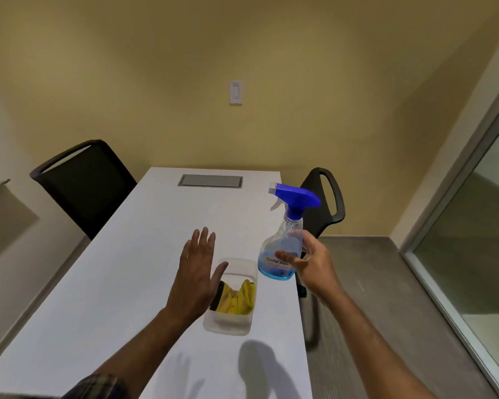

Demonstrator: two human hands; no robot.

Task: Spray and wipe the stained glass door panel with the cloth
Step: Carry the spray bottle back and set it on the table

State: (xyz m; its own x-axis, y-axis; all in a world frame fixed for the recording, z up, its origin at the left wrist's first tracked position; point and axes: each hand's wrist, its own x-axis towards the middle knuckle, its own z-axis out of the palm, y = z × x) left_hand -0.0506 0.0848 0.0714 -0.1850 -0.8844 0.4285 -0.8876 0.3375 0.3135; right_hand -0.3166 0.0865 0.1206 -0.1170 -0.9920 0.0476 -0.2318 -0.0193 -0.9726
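A clear spray bottle (274,266) with blue liquid and a blue trigger head stands upright at the right edge of the white table (121,283). My right hand (308,263) is wrapped around its body, thumb on the front label and fingers behind the clear plastic. A yellow cloth (238,298) lies bunched in a clear plastic container (228,323) just left of the bottle. My left hand (198,272) hovers flat over the table, fingers spread, its thumb above the container's left rim. The glass door panel (478,226) runs along the far right.
Two black chairs stand at the table, one at the far left (84,182) and one behind the bottle (326,203). A grey cable hatch (211,180) sits at the table's far end. A light switch (235,93) is on the tan wall. Grey floor lies to the right.
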